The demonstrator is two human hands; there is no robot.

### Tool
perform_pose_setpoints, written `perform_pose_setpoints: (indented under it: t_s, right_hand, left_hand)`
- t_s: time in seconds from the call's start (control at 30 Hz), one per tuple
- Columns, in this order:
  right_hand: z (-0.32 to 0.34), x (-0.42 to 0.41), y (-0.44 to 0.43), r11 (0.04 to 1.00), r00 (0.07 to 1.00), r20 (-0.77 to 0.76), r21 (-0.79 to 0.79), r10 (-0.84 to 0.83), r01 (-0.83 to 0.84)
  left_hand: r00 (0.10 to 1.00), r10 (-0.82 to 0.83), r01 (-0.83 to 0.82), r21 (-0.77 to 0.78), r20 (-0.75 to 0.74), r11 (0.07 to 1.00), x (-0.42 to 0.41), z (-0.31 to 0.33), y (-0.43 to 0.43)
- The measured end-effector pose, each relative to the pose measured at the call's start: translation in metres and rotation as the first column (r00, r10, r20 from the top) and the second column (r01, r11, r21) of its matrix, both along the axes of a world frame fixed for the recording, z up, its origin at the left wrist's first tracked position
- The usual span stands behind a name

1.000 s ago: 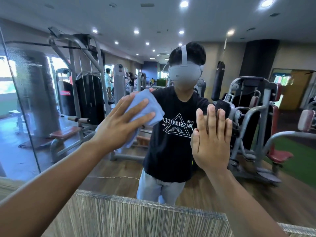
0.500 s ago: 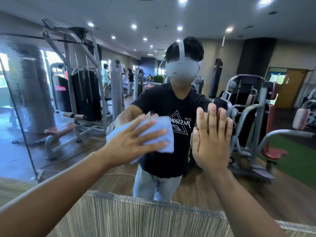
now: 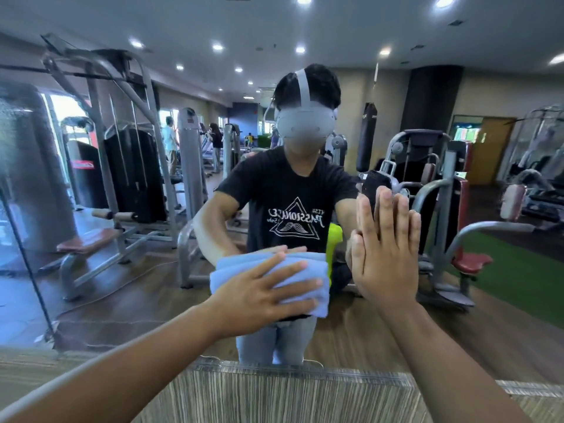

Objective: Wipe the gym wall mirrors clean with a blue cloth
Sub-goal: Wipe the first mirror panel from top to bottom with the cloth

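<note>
Nearest the camera, two bare forearms reach forward over a striped, wood-grain ledge (image 3: 290, 395) that runs along the foot of the wall mirror (image 3: 128, 306). The left hand (image 3: 259, 297) lies flat with its fingers straight and spread, pressing the folded blue cloth (image 3: 319, 268) against the glass low down, at about the waist of the reflected person. The cloth is bunched in several layers and juts out past the fingertips to the right. Just beside it, the right hand (image 3: 381, 261) stands upright with palm to the mirror, fingers straight and close together, holding nothing; its reflection meets it fingertip to fingertip. A dark vertical seam (image 3: 27, 264) crosses the glass at far left. In the reflection stands the person in a black T-shirt (image 3: 290, 190) with a white triangle print, wearing a grey headset (image 3: 302, 126). Behind them the glass shows a weight machine (image 3: 128, 166) on the left, a hanging punching bag (image 3: 366, 135), a machine with a red seat (image 3: 471, 261) on the right, and a strip of green turf (image 3: 518, 261) on the wooden floor
</note>
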State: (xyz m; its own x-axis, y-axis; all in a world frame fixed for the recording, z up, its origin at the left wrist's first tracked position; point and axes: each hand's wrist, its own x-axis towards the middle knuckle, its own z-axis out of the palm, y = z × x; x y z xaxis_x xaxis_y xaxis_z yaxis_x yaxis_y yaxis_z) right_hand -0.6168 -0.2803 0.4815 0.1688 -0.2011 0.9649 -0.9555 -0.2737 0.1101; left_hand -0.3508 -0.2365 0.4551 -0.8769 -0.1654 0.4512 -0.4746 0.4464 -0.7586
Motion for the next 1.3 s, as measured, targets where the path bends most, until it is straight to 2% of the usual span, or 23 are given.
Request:
perform_pose_setpoints:
  t_s: [0.17,0.3,0.4,0.57,0.77,0.97,1.1,1.2,1.3]
  right_hand:
    - [0.002,0.002,0.003,1.000,1.000,0.011,0.024,-0.019,0.018]
    - [0.003,0.001,0.005,0.999,1.000,0.008,0.043,-0.013,0.013]
    - [0.005,0.000,0.006,0.999,1.000,0.013,0.041,-0.015,0.014]
    - [0.004,-0.005,0.003,1.000,1.000,-0.019,-0.025,-0.016,0.016]
    - [0.007,-0.016,0.006,0.995,0.993,-0.055,-0.009,0.100,-0.100]
    - [0.009,-0.072,0.008,0.989,0.988,-0.039,-0.018,0.149,-0.149]
    - [0.007,-0.114,0.005,0.994,0.995,-0.024,-0.041,0.097,-0.098]
    - [0.006,-0.145,-0.002,0.998,0.998,-0.006,-0.007,0.065,-0.065]
    - [0.005,-0.159,-0.009,0.997,0.998,-0.023,0.051,0.059,-0.058]
  left_hand:
    - [0.979,0.035,-0.035,0.002,-0.202,0.999,0.024,0.039,0.004]
    - [0.933,0.037,-0.054,-0.036,-0.358,0.998,0.011,0.092,0.002]
    - [0.899,0.028,-0.062,-0.062,-0.438,0.996,-0.006,0.105,-0.003]
    - [0.888,0.029,-0.074,-0.081,-0.458,0.994,-0.019,0.105,-0.004]
    - [0.875,0.039,-0.098,-0.097,-0.482,0.990,-0.037,0.107,-0.002]
    - [0.876,0.006,-0.075,-0.124,-0.482,0.989,-0.099,0.108,-0.013]
    - [0.916,-0.029,-0.017,-0.110,-0.401,0.994,-0.132,0.072,-0.017]
    - [0.987,0.006,-0.012,-0.035,-0.160,0.999,-0.142,0.016,-0.017]
    - [0.999,0.030,-0.030,-0.012,0.017,0.999,-0.132,-0.004,-0.016]
